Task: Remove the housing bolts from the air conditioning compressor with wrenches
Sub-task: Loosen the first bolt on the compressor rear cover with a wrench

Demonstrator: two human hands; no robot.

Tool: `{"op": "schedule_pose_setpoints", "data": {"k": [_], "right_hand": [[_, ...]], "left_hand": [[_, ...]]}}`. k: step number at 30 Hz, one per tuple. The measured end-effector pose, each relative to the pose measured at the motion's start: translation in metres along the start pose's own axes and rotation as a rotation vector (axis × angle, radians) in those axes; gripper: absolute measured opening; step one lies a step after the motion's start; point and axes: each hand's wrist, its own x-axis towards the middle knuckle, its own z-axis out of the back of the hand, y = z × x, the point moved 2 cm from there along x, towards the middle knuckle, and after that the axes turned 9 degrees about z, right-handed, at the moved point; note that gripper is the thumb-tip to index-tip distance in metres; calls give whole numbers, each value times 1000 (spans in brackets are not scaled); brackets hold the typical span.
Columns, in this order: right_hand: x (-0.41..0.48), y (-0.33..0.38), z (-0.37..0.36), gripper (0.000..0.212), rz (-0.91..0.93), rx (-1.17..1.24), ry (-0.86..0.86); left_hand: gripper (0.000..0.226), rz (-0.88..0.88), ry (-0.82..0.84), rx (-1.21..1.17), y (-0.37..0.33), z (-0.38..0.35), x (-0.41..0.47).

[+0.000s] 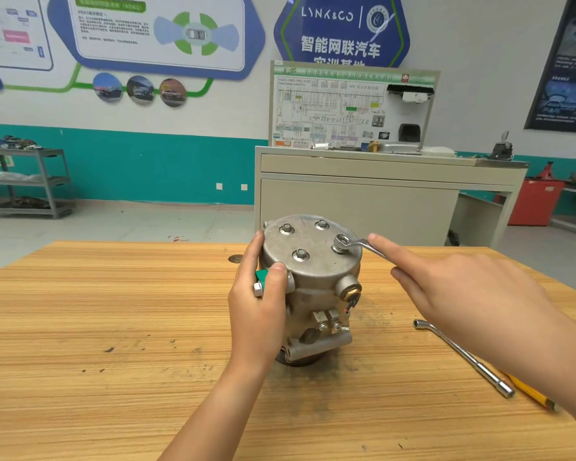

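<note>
**Counter** (113,327): wood-grain top with dark scuffs; near and side edges cut off by the frame.

**Left grip** (256,304): forearm enters from the bottom edge. Fingers are wrapped round the left side of the compressor, their tips hidden behind it. The thumb presses a green tag (261,276) at the upper rim.

**Right grip** (473,294): forearm cut off at the right edge. Fingers are straight and spread, closed on nothing. The index finger lies along the ring wrench handle and covers most of it.

**Socket wrench** (463,357): L-shaped, lying on the counter right of the compressor, untouched.

**Yellow-handled tool** (529,392): just beside the socket wrench, its upper part hidden under the right forearm; kind cannot be told.

**Compressor** (313,277): stands on end mid-counter, round cover up. Its dark lower end is largely hidden beneath the body.

**Bolts** (300,254): three hex heads exposed on the cover; a fourth sits inside the wrench ring, barely visible.

**Ring wrench** (346,241): ring seated over the right-hand bolt, handle pointing right.

**Beige cabinet** (356,201): behind the counter, carrying a wiring-diagram board (346,111). Small parts on its top are too small to identify.

**Shelf rack** (27,181): grey, three tiers, at the left wall. Mixed clutter above, something pale in the middle, dark items below; none identifiable.

**Red unit** (536,201): far right, partly behind the cabinet; contents not visible.
</note>
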Motion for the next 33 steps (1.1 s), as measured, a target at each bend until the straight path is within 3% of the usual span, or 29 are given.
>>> {"op": "schedule_pose_setpoints", "data": {"k": [5, 7, 11, 13, 16, 19, 21, 24, 26, 28, 30, 32, 33], "right_hand": [[3, 11, 4, 88, 17, -96, 126], [1, 15, 3, 90, -18, -97, 142], [-4, 15, -7, 66, -73, -103, -75], [-6, 0, -17, 35, -60, -10, -374], [9, -28, -35, 30, 5, -25, -609], [42, -37, -45, 25, 14, 17, -678], [71, -36, -46, 30, 2, 94, -616], [109, -26, -36, 29, 205, 194, -564], [120, -23, -29, 22, 383, 49, -645], [121, -29, -26, 16, 375, 4, -767], [111, -35, -23, 14, 149, 317, -902], [96, -43, -17, 16, -161, 905, -977], [86, -45, -13, 16, -224, 1112, -1018]], "left_hand": [[51, -10, 12, 36, -2, -5, -3], [53, -11, 14, 41, -2, -5, -2], [58, -6, 31, 30, -3, -4, 0], [56, -9, 56, 45, -4, -4, 2], [55, -34, 95, 103, -7, 1, 8], [60, -21, 129, 130, -7, 6, 15], [61, -9, 141, 132, -8, 5, 16], [62, -8, 148, 146, -9, 3, 16], [62, -7, 145, 141, -9, 3, 15], [61, -1, 135, 128, -9, 5, 14], [59, 1, 113, 91, -9, 5, 10], [58, -9, 66, 57, -8, 4, 6], [58, -10, 40, 53, -7, 3, 4]]}}
